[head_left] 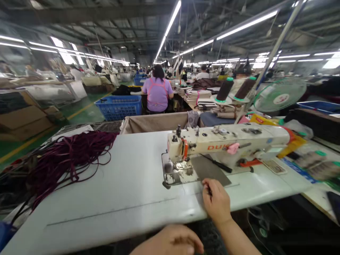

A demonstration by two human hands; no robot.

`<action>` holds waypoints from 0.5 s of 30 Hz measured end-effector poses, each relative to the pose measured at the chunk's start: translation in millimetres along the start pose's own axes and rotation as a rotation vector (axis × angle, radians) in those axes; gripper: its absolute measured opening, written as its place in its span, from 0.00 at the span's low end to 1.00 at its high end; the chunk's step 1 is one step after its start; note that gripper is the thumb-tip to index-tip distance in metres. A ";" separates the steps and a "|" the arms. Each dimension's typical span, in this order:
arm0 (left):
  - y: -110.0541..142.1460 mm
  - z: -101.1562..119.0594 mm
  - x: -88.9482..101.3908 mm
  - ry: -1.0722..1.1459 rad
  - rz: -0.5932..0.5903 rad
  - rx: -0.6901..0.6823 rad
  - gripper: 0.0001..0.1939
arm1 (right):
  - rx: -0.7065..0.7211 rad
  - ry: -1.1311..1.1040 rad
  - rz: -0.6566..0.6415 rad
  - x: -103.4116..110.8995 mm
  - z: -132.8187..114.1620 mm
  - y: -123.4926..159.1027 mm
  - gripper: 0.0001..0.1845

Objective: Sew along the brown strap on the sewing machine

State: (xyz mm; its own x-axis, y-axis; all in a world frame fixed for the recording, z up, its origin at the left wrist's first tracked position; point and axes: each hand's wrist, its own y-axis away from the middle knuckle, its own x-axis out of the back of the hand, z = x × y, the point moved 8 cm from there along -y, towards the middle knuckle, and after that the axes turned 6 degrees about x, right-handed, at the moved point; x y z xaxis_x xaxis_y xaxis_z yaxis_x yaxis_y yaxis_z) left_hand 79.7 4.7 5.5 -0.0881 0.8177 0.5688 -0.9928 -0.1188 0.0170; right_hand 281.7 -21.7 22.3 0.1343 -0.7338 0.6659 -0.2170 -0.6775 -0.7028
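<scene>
My right hand (216,200) is over the white table's front part, just before the sewing machine (225,141). Its fingers are curled together in a pinch by the edge of a grey metal plate (209,170); what they hold, if anything, is hidden. Lower down, at the table's front edge, my left hand (172,241) is partly cut off by the frame and somewhat blurred. Its fingers are bent inward, and I cannot make out anything in them. A black-handled tool (221,164) lies under the machine's arm, to the right of the needle area.
Dark purple strips (77,156) lie heaped on the table's left side. Behind the table stand a cloth-lined bin (156,124) and a blue basket (119,106), with a seated person in purple (158,92). Thread cones (225,90) and a green fan (280,95) stand right.
</scene>
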 end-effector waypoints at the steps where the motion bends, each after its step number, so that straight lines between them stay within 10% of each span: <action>1: -3.1 4.2 3.8 0.067 0.013 0.016 0.24 | -0.025 -0.019 0.012 2.5 0.7 -1.6 0.09; 7: -35.6 14.8 34.5 -0.205 0.206 0.058 0.32 | -0.087 -0.102 0.070 10.1 3.6 -4.8 0.09; 15: -19.6 -48.2 33.4 -0.719 0.276 0.213 0.48 | -0.129 -0.108 0.085 9.2 10.2 -1.0 0.08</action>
State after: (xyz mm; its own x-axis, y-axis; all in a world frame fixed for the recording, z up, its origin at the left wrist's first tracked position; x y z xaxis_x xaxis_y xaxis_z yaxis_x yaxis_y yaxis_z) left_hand 92.3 61.6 -15.4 -0.1822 0.1880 0.9651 -0.8995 -0.4284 -0.0864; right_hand 293.0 -28.3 26.5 0.2114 -0.7941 0.5699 -0.3536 -0.6057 -0.7128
